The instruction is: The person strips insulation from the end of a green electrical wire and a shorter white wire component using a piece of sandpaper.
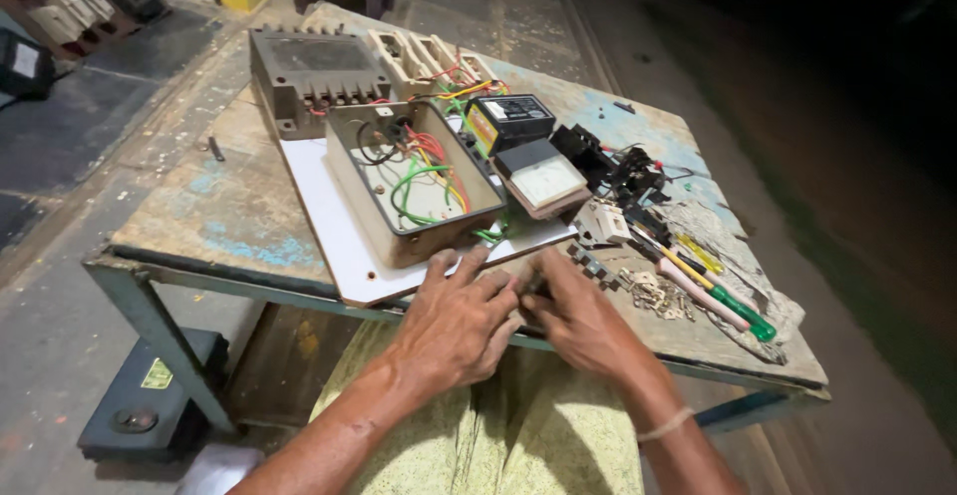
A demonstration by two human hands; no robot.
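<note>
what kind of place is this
Probably an electrical repair workshop. A worn table holds an open box of loose wires, meters and screwdrivers, and both hands work at its front edge.

One head-worn camera looks steeply down and forward, close above the left hand (454, 321) and right hand (578, 321), the table (229, 221) stretching away beyond them.

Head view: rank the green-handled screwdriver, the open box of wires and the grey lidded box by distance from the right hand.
1. Green-handled screwdriver, just right of the right hand.
2. Open box of wires, up and left, on the white board.
3. Grey lidded box, at the table's far-left side.
</note>
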